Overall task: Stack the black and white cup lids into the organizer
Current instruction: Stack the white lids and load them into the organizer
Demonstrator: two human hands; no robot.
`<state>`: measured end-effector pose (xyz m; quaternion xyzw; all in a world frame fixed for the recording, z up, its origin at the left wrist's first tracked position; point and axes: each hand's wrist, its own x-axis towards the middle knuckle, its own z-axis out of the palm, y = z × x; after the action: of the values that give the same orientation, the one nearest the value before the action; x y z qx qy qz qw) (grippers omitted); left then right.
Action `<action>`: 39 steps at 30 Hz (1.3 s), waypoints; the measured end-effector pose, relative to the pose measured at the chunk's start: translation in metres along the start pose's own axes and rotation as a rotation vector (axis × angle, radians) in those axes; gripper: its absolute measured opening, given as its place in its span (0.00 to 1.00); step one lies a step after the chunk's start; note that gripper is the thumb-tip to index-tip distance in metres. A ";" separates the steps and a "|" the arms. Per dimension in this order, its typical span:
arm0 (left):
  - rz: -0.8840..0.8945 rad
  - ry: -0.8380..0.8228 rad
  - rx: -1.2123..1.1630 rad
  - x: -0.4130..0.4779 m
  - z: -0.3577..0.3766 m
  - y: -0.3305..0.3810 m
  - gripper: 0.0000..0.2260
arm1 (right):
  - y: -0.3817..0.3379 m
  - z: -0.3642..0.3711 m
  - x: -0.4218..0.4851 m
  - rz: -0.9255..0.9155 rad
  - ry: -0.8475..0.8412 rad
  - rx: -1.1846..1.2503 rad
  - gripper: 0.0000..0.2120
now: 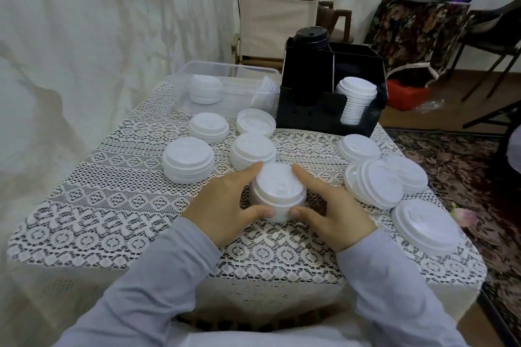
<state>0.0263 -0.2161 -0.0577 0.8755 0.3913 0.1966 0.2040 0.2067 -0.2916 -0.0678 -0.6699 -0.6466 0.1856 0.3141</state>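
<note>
Lid stack [277,191] at centre is clamped in the grip of left hand [225,205] and right hand [335,211], with the organizer [310,115] upper right part-filled and many piles [188,160] left.

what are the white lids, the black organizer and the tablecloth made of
The white lids look like thin moulded plastic, matte: embossed tops, crisp nested rims.
The black organizer is probably rigid plastic or acrylic, smooth with a faint sheen: thin flat panels.
The tablecloth looks like white lace fabric, soft and matte: openwork pattern, draping at the edges.
</note>
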 end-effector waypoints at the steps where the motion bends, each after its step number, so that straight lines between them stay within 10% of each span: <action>1: -0.001 -0.013 0.015 0.000 0.000 0.000 0.37 | 0.000 0.000 0.000 0.001 0.004 -0.001 0.35; 16: 0.073 -0.099 0.044 -0.006 -0.002 0.002 0.38 | -0.003 0.001 -0.003 0.001 0.019 -0.057 0.34; 22: -0.135 0.210 0.172 0.005 -0.037 -0.029 0.33 | -0.004 -0.004 -0.005 -0.008 0.097 0.036 0.35; 27: -0.472 0.031 0.256 0.028 -0.047 -0.058 0.40 | -0.006 -0.002 -0.006 -0.038 0.239 0.098 0.28; 39: -0.345 -0.191 0.276 -0.008 -0.068 -0.027 0.43 | -0.002 0.002 -0.008 -0.085 0.288 0.122 0.23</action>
<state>-0.0293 -0.1925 -0.0159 0.8300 0.5371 0.0198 0.1491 0.2038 -0.2988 -0.0691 -0.6414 -0.6100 0.1132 0.4512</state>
